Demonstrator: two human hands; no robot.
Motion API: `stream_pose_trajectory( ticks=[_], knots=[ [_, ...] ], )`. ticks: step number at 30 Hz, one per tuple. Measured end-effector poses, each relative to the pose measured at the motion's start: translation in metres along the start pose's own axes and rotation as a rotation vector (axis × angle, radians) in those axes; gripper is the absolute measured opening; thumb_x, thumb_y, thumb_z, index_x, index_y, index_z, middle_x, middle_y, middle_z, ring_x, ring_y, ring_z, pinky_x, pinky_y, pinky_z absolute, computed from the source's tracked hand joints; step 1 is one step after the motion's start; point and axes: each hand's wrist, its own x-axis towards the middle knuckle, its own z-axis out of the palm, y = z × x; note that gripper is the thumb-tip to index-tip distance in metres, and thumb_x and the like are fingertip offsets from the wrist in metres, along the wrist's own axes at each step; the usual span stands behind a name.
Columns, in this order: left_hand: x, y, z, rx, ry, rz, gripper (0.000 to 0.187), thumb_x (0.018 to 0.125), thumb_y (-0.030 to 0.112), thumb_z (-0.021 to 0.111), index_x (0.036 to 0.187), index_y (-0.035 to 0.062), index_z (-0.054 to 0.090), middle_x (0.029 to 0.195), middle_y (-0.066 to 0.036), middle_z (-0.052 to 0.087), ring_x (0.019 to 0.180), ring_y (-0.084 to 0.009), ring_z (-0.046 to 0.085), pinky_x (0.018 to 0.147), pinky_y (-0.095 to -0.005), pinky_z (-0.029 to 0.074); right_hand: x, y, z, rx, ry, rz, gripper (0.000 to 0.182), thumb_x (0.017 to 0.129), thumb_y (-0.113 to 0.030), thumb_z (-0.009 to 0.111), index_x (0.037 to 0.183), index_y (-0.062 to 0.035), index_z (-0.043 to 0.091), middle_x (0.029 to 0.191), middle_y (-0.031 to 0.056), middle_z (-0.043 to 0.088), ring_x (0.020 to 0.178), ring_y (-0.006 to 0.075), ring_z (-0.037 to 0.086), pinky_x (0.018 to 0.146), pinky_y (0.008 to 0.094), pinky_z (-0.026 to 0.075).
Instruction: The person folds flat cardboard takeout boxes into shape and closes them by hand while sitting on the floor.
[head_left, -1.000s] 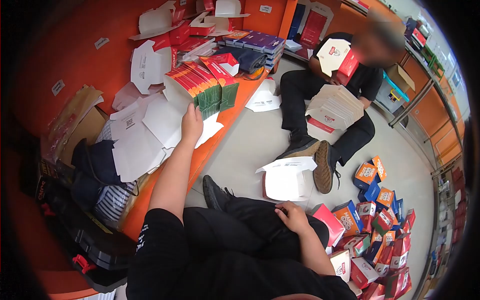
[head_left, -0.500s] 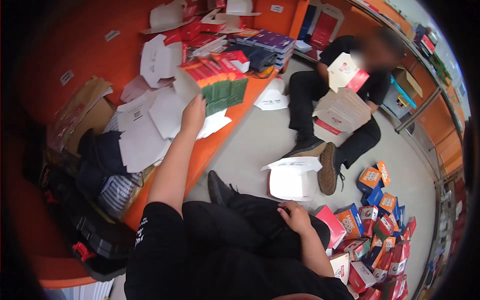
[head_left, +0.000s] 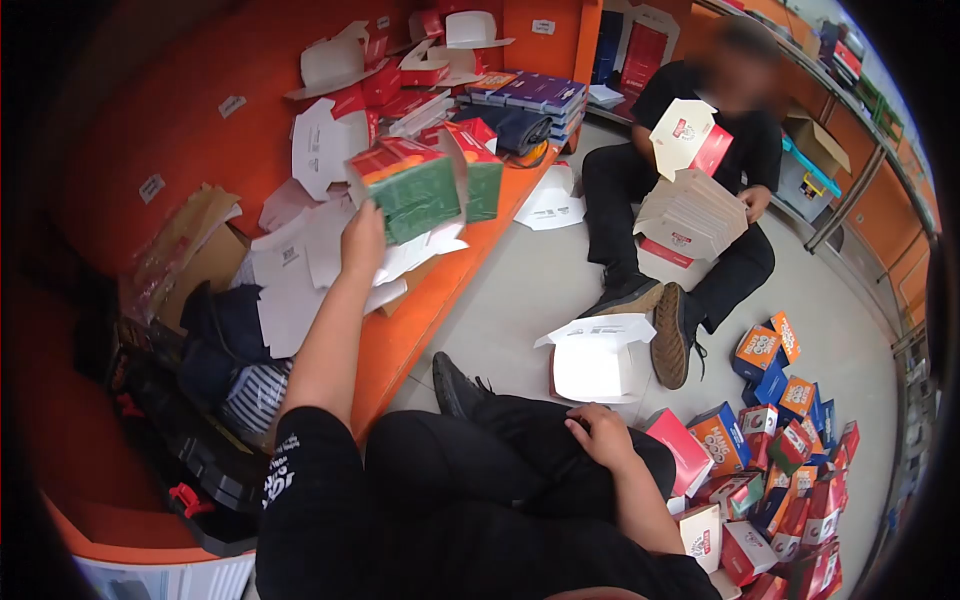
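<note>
My left hand [head_left: 364, 240] is closed on the near edge of a red-and-green carton [head_left: 408, 203] above the orange shelf. Beside that carton, on its right, stands another red-and-green carton [head_left: 483, 180], its flat side facing me. White unfolded box blanks [head_left: 290, 262] lie spread under and to the left of my left hand. My right hand [head_left: 600, 434] rests on my black-trousered knee with its fingers apart and nothing in it. Just past the knee sits an open white box [head_left: 590, 370] on the floor, its lid flap raised.
Opposite me a person [head_left: 715, 130] sits on the floor with a stack of flat cartons [head_left: 690, 222]. A heap of folded boxes [head_left: 775, 470] lies to my right. Purple boxes [head_left: 530, 90] are stacked on the orange shelf [head_left: 425, 325]; a black case [head_left: 185, 450] lies at left.
The fanned red-and-green cartons in my left hand have swung round, with one now standing apart on the right. The other person's hand has come into view at the carton stack.
</note>
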Motion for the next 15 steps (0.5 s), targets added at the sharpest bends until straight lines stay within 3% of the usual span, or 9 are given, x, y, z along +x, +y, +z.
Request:
stream_pose_trajectory(
  ticks=[1,2,4,8,9,10,12,15],
  knots=[
    [0.001,-0.003,-0.002,-0.037,0.069,-0.048,0.017,0.089,0.018,0.047,0.090,0.0013,0.047,0.082,-0.024,0.060,0.077,-0.0430,0.057,0.067,-0.0496,0.044,0.000,0.003,0.001,-0.004,0.004,-0.003,0.021,0.082,-0.027,0.060,0.091,-0.0081,0.064,0.086,0.0095,0.062,0.083,0.0281,0.059,0.076,0.0392,0.044],
    [0.001,-0.006,-0.002,0.053,-0.114,-0.041,0.017,0.089,0.018,0.047,0.091,0.0013,0.047,0.080,-0.023,0.059,0.077,-0.0428,0.057,0.067,-0.0496,0.044,0.000,0.004,0.001,-0.005,0.000,-0.003,0.021,0.082,-0.027,0.060,0.091,-0.0081,0.064,0.086,0.0096,0.062,0.083,0.0282,0.059,0.075,0.0393,0.044],
    [-0.002,-0.007,-0.006,0.093,-0.111,0.011,0.016,0.089,0.018,0.047,0.092,0.0015,0.048,0.080,-0.023,0.059,0.077,-0.0428,0.057,0.067,-0.0500,0.044,0.000,0.003,0.001,-0.029,-0.002,-0.055,0.019,0.081,-0.022,0.062,0.091,-0.0054,0.064,0.082,0.0106,0.062,0.075,0.0251,0.059,0.070,0.0347,0.047],
    [-0.010,-0.009,-0.003,0.045,-0.060,-0.037,0.017,0.089,0.018,0.048,0.092,0.0008,0.047,0.081,-0.024,0.059,0.076,-0.0424,0.057,0.066,-0.0496,0.044,0.008,0.009,-0.004,0.450,-0.108,0.173,0.020,0.083,-0.018,0.063,0.097,-0.0040,0.063,0.079,0.0079,0.061,0.072,0.0177,0.056,0.069,0.0281,0.046],
    [-0.015,-0.011,-0.002,0.061,-0.063,-0.060,0.018,0.089,0.018,0.048,0.092,0.0006,0.047,0.081,-0.024,0.059,0.077,-0.0423,0.057,0.066,-0.0494,0.044,0.019,0.013,-0.010,0.409,-0.132,0.182,0.024,0.081,-0.018,0.064,0.100,-0.0022,0.062,0.090,0.0110,0.062,0.082,0.0235,0.060,0.073,0.0320,0.047],
    [-0.019,-0.016,0.001,0.056,-0.085,-0.022,0.019,0.089,0.019,0.048,0.092,0.0003,0.046,0.082,-0.023,0.060,0.077,-0.0419,0.057,0.066,-0.0489,0.044,0.033,0.014,-0.018,0.275,-0.052,0.060,0.027,0.082,-0.020,0.063,0.102,-0.0020,0.061,0.097,0.0127,0.061,0.085,0.0247,0.059,0.075,0.0327,0.047],
    [-0.026,-0.010,-0.003,0.040,-0.088,-0.042,0.019,0.089,0.019,0.048,0.092,0.0008,0.047,0.081,-0.023,0.059,0.077,-0.0416,0.057,0.066,-0.0486,0.044,0.074,-0.001,-0.043,0.158,-0.019,0.039,0.031,0.083,-0.023,0.062,0.105,-0.0025,0.059,0.101,0.0136,0.059,0.088,0.0262,0.059,0.076,0.0339,0.047],
    [-0.030,-0.006,-0.003,-0.020,-0.085,-0.054,0.017,0.088,0.019,0.049,0.090,0.0017,0.048,0.080,-0.023,0.059,0.077,-0.0412,0.057,0.065,-0.0477,0.043,0.136,-0.048,-0.067,0.235,0.116,-0.165,0.030,0.082,-0.022,0.062,0.105,-0.0043,0.058,0.100,0.0131,0.058,0.088,0.0257,0.059,0.076,0.0343,0.047]
  ],
)
